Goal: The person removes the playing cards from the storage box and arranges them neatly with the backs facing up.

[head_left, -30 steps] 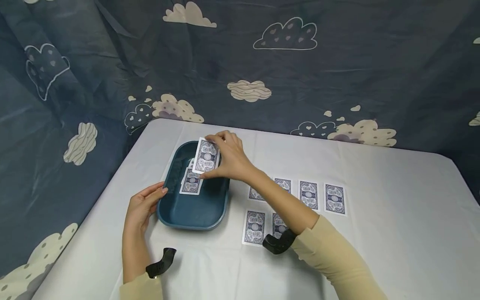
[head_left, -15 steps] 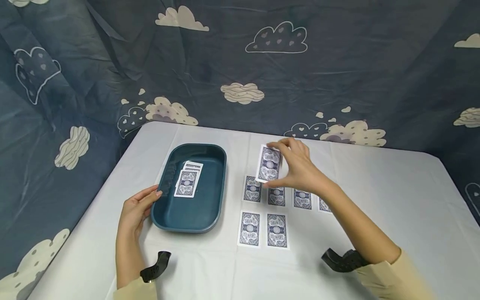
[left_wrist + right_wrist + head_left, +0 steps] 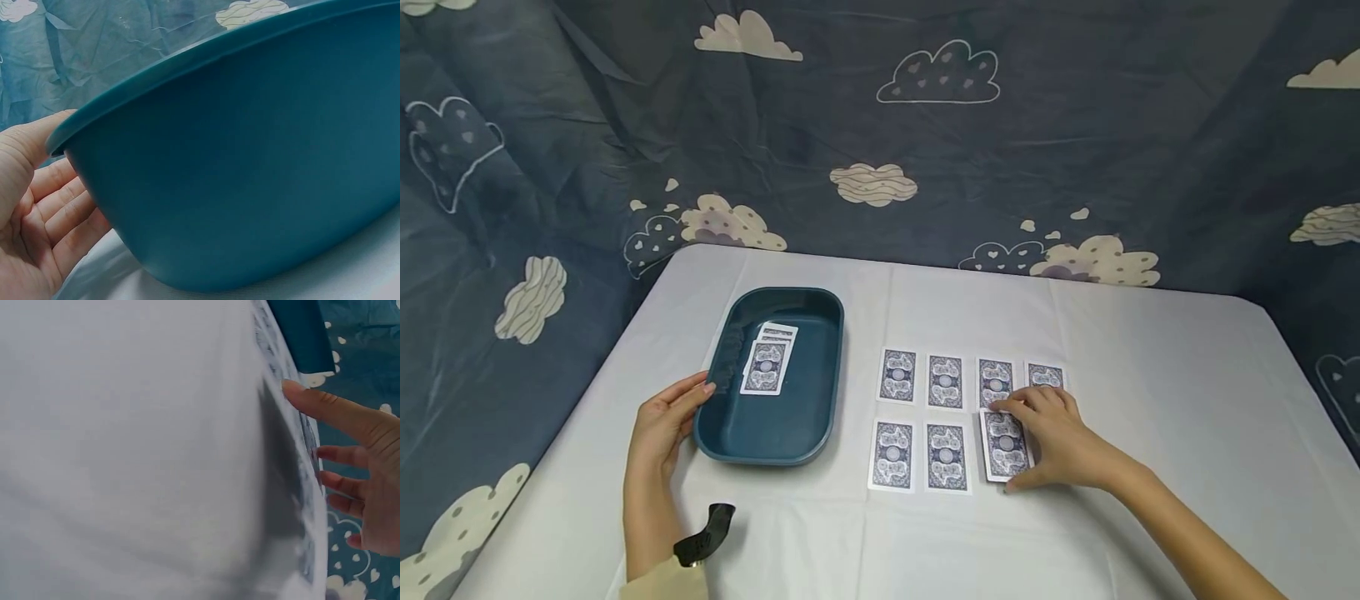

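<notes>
My left hand (image 3: 658, 425) grips the left rim of a dark blue plastic tray (image 3: 767, 437). In the left wrist view the thumb lies over the rim and the fingers (image 3: 72, 215) are against the outer wall. Inside the tray, a few overlapping playing cards (image 3: 766, 368) lie with patterned backs up. My right hand (image 3: 1060, 446) holds a playing card (image 3: 1004, 443) by its short edges, thumb at the near end and fingers at the far end. That card is face down, low over the table at the right end of the front row.
Face-down cards form a back row, including a card (image 3: 898, 375) at its left end and a partly covered card (image 3: 1045, 375) at its right. Two cards, one of them a card (image 3: 947, 457), lie in front. White cloth (image 3: 1180, 392) covers the table; a cloud-print curtain (image 3: 925, 150) hangs behind.
My right hand has carried the card from above the tray rightward and down to the front row. The left hand stays at the tray's rim. The view has shifted slightly.
</notes>
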`<action>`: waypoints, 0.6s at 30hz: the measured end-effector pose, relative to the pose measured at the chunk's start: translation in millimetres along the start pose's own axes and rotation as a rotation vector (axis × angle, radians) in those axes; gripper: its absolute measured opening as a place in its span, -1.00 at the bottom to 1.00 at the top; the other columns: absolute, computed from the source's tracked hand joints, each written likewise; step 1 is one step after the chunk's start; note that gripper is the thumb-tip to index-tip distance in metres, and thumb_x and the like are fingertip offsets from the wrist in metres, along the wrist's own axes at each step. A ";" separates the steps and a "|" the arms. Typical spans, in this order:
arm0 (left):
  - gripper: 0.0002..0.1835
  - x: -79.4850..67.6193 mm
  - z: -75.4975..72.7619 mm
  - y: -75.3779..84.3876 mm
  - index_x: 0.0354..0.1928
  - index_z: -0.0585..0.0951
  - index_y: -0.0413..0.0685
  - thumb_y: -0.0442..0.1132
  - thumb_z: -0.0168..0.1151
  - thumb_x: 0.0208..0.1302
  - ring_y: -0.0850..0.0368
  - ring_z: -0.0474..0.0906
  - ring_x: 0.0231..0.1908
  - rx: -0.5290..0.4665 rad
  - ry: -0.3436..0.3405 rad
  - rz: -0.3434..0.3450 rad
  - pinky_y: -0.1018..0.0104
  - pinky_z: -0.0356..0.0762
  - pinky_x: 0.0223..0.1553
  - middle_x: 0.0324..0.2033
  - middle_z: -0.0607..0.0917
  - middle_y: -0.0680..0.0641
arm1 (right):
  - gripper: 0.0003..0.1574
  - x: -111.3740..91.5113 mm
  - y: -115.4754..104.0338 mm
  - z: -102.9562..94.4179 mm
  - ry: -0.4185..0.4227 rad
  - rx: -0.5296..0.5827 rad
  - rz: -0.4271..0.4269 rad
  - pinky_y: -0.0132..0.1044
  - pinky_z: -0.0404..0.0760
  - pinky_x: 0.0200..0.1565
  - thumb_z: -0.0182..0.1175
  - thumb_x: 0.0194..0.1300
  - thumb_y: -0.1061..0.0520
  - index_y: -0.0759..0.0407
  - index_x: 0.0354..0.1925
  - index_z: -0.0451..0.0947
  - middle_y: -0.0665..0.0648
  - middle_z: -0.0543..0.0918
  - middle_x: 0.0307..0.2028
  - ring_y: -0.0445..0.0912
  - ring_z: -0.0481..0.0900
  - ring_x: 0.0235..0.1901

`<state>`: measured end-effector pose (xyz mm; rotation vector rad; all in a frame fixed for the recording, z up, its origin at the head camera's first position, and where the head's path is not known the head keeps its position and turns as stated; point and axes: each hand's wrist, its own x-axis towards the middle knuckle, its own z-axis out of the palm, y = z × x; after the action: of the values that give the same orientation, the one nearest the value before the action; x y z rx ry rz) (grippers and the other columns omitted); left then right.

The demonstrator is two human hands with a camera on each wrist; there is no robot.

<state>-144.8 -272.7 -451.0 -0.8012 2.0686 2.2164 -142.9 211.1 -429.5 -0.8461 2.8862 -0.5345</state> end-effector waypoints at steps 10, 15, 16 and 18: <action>-0.66 -0.6 -0.9 0.6 -0.12 0.66 0.09 -0.15 0.44 -0.01 0.40 0.58 -0.33 -0.027 -0.013 0.007 0.52 0.51 -0.38 -0.36 0.69 0.24 | 0.22 -16.2 -2.3 16.0 0.031 -0.010 0.017 0.24 0.00 0.13 0.53 -0.59 -0.31 0.14 0.12 0.45 0.17 0.45 -0.03 0.16 0.31 0.04; -0.64 -0.9 0.1 1.8 -0.09 0.65 0.08 -0.15 0.43 -0.01 0.40 0.58 -0.33 -0.018 -0.007 -0.002 0.53 0.50 -0.38 -0.36 0.69 0.25 | 0.24 -20.7 -4.4 20.0 0.055 0.007 0.026 0.24 -0.01 0.13 0.51 -0.57 -0.34 0.14 0.14 0.44 0.16 0.44 -0.05 0.15 0.31 0.03; -0.63 -0.9 0.2 1.7 -0.09 0.65 0.07 -0.15 0.43 -0.01 0.40 0.58 -0.32 -0.018 -0.008 -0.002 0.53 0.50 -0.38 -0.36 0.69 0.25 | 0.24 -21.3 -4.7 20.4 0.060 0.008 0.025 0.25 0.00 0.13 0.50 -0.57 -0.35 0.14 0.14 0.44 0.16 0.44 -0.05 0.15 0.32 0.02; -0.63 -0.6 0.2 1.6 -0.08 0.65 0.07 -0.15 0.43 -0.01 0.40 0.57 -0.33 -0.019 -0.007 -0.002 0.53 0.50 -0.38 -0.35 0.69 0.24 | 0.23 -22.4 -4.9 21.3 0.067 0.014 0.025 0.25 0.00 0.12 0.49 -0.56 -0.36 0.13 0.14 0.44 0.16 0.44 -0.06 0.15 0.33 0.02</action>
<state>-144.9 -272.5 -449.3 -0.7954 2.0465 2.2376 -117.7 212.8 -448.0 -0.8041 2.9460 -0.5908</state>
